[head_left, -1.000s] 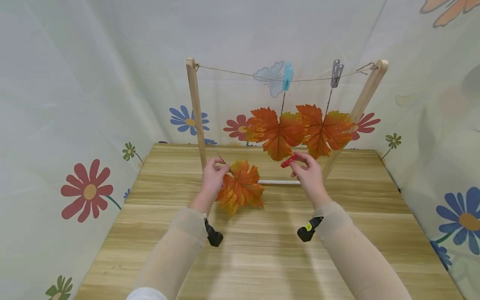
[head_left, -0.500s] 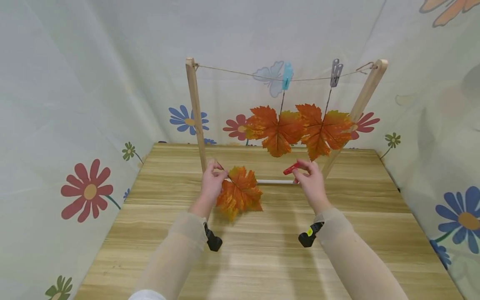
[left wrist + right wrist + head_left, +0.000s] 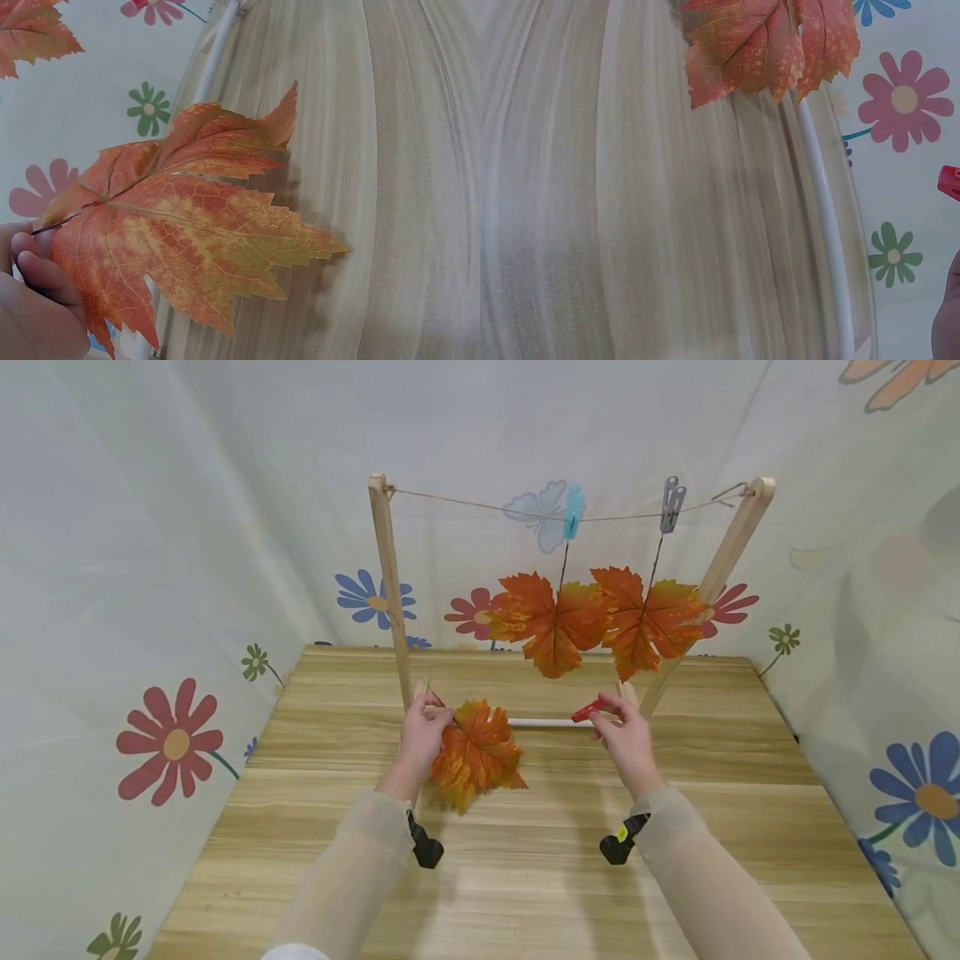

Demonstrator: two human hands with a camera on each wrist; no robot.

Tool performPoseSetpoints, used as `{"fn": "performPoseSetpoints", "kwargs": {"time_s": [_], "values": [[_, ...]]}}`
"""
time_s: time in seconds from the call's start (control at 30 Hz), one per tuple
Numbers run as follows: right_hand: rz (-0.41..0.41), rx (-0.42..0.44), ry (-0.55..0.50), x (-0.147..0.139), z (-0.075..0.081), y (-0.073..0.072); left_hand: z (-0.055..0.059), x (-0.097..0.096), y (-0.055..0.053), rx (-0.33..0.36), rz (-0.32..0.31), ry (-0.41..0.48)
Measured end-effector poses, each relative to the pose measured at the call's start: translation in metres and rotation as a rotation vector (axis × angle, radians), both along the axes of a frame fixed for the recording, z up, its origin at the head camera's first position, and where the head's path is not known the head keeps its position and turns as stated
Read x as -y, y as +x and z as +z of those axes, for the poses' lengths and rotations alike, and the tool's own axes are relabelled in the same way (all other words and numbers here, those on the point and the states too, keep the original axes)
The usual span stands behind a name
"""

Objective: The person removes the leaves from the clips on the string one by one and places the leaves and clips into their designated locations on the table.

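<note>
My left hand (image 3: 422, 733) pinches the thin dark stem of an orange artificial maple leaf (image 3: 478, 750), whose blade spreads to the right over the table. The same leaf (image 3: 187, 225) fills the middle of the left wrist view. In my right hand (image 3: 627, 735) a red clothespin (image 3: 587, 710) is pinched between thumb and fingers; only the clothespin's tip (image 3: 950, 181) shows in the right wrist view. Behind the hands, two similar leaves hang from a string (image 3: 480, 505): one leaf (image 3: 553, 622) under a light blue clothespin (image 3: 574, 512), the other leaf (image 3: 647, 620) under a grey clothespin (image 3: 672, 506).
A wooden post (image 3: 390, 577) on the left and another post (image 3: 738, 539) on the right carry the string. A white rod (image 3: 547, 722) runs low between them. The wood-grain table (image 3: 517, 877) meets a flower-printed cloth (image 3: 225, 510) at its back and sides.
Both hands have come down a little, the right more than the left, bringing the red clothespin and the held leaf lower. The hanging leaves stay on the string.
</note>
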State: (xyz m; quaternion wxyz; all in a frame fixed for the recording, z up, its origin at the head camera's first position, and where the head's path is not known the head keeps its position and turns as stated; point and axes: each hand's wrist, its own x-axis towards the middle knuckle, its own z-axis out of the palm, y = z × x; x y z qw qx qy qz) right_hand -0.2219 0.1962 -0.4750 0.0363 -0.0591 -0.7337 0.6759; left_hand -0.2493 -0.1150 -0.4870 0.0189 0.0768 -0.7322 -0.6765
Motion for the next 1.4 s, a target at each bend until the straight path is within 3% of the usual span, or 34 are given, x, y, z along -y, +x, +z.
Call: {"fn": "performPoseSetpoints", "kwargs": {"time_s": [0.53,1.0,1.4], "values": [[-0.026,0.052,0.020,-0.010,-0.026,0.008,-0.017,0.005,0.003,0.036,0.037,-0.021],[0.029,0.119,0.041,-0.016,-0.041,0.017,-0.033,0.008,0.005,0.055,0.058,-0.010],[0.004,0.122,0.064,-0.022,-0.058,0.021,-0.048,0.008,0.009,0.023,0.103,0.015]]}}
